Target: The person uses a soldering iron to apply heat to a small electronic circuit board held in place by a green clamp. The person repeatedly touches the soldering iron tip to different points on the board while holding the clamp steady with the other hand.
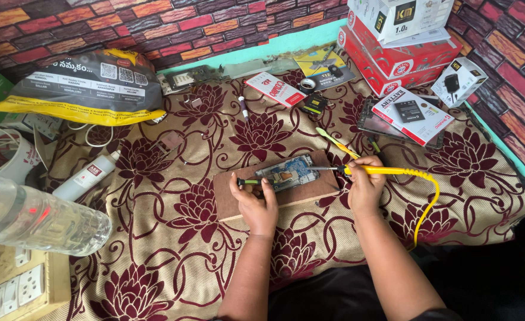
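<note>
At frame centre, the opened phone [287,172] looks light and fragile, best steadied by its edges; left hand [255,202] closed on a green-handled tool [249,182], right hand [363,184] gripping a yellow soldering iron [372,170].

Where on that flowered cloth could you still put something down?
Bare cloth lies in front of the wooden board, between the clear bottle and the left hand. More lies right of the yellow cord. The back, by the red boxes and packets, is crowded.

Bright, even daylight, soft faint shadows under the hands, colours vivid, centre sharp, wide-angle bending at edges, bottle [36,217] at left large and blurred
</note>
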